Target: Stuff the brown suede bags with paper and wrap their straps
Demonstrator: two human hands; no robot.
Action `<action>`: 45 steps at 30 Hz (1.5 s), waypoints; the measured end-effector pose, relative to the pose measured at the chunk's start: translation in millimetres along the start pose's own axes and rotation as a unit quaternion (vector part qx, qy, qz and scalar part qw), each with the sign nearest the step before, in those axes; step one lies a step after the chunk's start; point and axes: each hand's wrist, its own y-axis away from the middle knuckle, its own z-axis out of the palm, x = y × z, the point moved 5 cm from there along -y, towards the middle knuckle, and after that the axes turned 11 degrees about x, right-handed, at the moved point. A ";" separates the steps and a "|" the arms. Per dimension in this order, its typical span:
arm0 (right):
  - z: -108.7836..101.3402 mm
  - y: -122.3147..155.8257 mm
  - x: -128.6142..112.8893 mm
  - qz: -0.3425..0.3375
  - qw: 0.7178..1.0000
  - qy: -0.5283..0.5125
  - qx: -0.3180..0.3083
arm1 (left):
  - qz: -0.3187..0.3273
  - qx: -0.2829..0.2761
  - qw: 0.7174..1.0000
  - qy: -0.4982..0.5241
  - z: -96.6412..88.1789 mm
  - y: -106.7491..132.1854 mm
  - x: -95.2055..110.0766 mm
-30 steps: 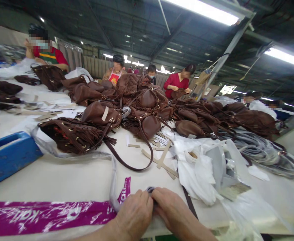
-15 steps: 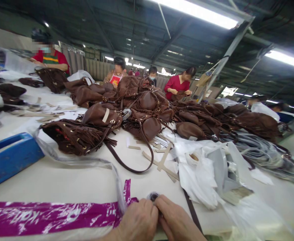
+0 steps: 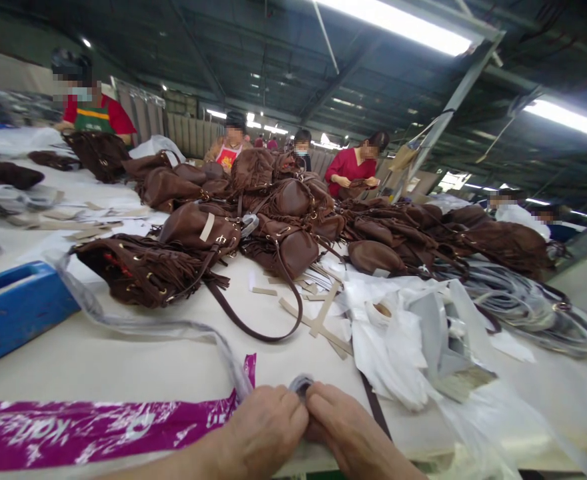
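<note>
My left hand [image 3: 268, 427] and my right hand [image 3: 346, 430] are close together at the table's near edge, fingers closed. Between their fingertips they pinch a small grey loop [image 3: 302, 383] that looks wrapped in clear plastic; its lower part is hidden by the fingers. A long strap in a clear plastic sleeve [image 3: 153, 325] runs from beside a brown fringed bag [image 3: 141, 270] down behind my left hand. Whether it joins the loop cannot be seen. Purple printed plastic [image 3: 98, 430] lies flat left of my left hand.
A blue tape dispenser [image 3: 23, 310] stands at left. A pile of brown bags [image 3: 288, 200] fills the table's middle. Crumpled white plastic [image 3: 393, 353] and coiled plastic-covered straps [image 3: 518, 300] lie at right. Paper strips [image 3: 323, 310] are scattered about. Co-workers, one in red [image 3: 343, 167], are behind the pile.
Both hands stay closed on the small loop and have shifted slightly. The whole view has moved a little, so the table's things appear slightly further left.
</note>
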 end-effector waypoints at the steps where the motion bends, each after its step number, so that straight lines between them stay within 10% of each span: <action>1: 0.8 0.5 0.3 -0.022 1.000 0.002 -0.007 | 0.023 0.006 1.000 0.008 -3.8 1.3 -1.9; 9: 6.5 -3.5 5.3 0.014 1.000 -0.005 0.021 | -0.078 -0.029 0.996 0.010 11.1 -4.6 -1.5; 18: -5.8 -5.8 8.8 -0.082 0.995 -0.027 -0.039 | 0.017 -0.035 0.997 0.060 -17.0 -3.7 -35.6; 36: 32.7 21.9 8.8 -0.008 0.991 -0.051 0.121 | -0.127 -0.008 0.990 -0.067 19.8 -16.2 24.5; 45: -11.0 -8.3 -13.9 0.024 0.978 -0.206 0.021 | -0.020 0.041 0.999 0.012 -18.1 20.2 -14.1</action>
